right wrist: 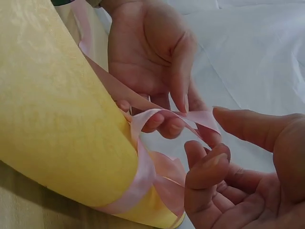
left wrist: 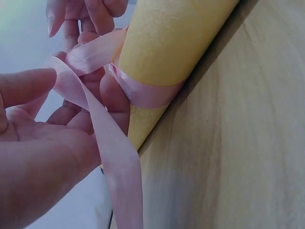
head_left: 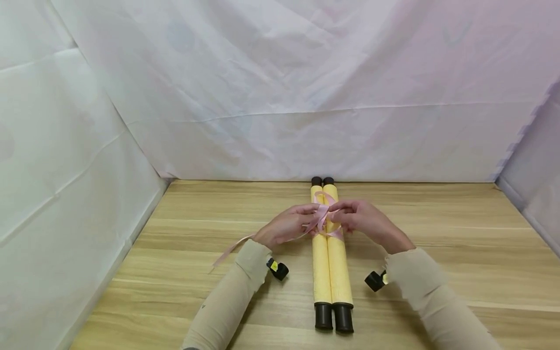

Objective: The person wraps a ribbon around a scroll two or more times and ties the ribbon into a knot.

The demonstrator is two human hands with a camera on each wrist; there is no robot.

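Note:
Two yellow scrolls [head_left: 322,272] with black end knobs lie side by side on the table, pointing away from me. A pink ribbon [left wrist: 155,94] runs around them at their far half. My left hand [head_left: 286,224] pinches the ribbon between thumb and fingers, just left of the scrolls. In the right wrist view a ribbon loop passes over that left hand's [right wrist: 147,52] fingers. My right hand [right wrist: 252,176] is close to this loop, its thumb and bent fingers apart. One long ribbon tail [head_left: 227,252] trails left past the left wrist.
The wooden table [head_left: 210,204] ends at a white cloth backdrop [head_left: 245,146], near the scrolls' far knobs. White sheeting [head_left: 65,160] also closes off the left side. Small black cameras [head_left: 280,271] hang under both wrists.

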